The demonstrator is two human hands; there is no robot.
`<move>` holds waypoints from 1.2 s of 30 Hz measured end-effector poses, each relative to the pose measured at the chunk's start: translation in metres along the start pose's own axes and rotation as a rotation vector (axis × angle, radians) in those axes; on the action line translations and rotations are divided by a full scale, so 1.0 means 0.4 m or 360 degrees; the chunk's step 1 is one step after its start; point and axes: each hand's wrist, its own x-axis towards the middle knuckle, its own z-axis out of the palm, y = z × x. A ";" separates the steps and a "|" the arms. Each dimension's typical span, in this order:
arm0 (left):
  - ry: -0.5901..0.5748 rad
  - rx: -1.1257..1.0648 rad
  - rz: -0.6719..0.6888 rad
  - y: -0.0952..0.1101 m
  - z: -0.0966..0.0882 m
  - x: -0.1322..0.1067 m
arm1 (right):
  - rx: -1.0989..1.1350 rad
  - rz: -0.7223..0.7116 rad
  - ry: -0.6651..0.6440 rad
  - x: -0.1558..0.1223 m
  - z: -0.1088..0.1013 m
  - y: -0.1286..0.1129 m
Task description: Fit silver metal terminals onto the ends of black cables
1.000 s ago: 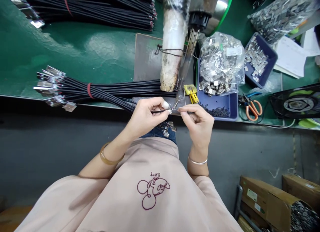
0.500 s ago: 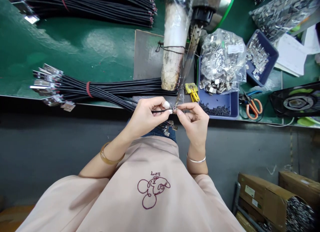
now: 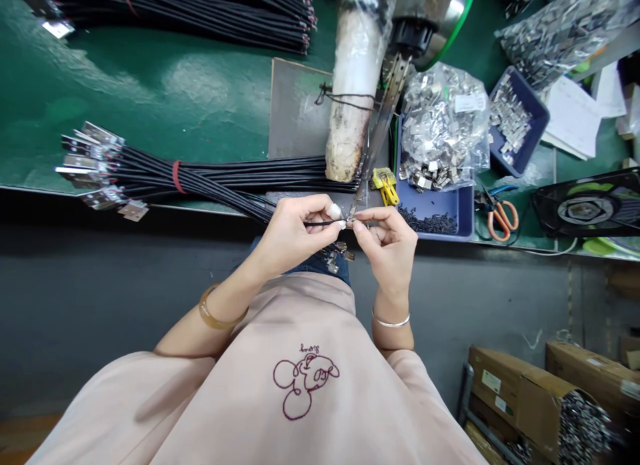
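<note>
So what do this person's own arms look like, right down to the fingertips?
Both wear loose, pale pink sleeves, with the forearms bare below. A broad amber-brown bangle circles the left wrist, and a thin silver bangle the right. Something white covers the left index fingertip; whether tape or a finger cot, I can't tell. No gloves.
</note>
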 end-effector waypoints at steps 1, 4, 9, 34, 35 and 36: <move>-0.0011 0.0004 0.0006 0.000 -0.001 0.000 | -0.0047 -0.0046 0.0008 -0.001 0.002 -0.002; -0.0093 0.0059 0.0070 0.001 -0.008 0.000 | -0.0309 -0.0270 0.0049 -0.008 0.003 -0.011; -0.0194 0.0166 0.0170 0.003 -0.018 -0.001 | -0.0492 -0.0463 0.0124 -0.019 -0.012 -0.024; 0.0291 -0.0027 -0.0038 0.028 0.046 0.013 | -0.0085 -0.0353 0.0186 0.024 -0.006 -0.011; 0.0298 -0.0023 -0.0019 0.029 0.047 0.013 | -0.0082 -0.0370 0.0186 0.026 -0.007 -0.013; 0.0307 -0.0016 0.0000 0.030 0.047 0.013 | -0.0081 -0.0387 0.0185 0.028 -0.008 -0.015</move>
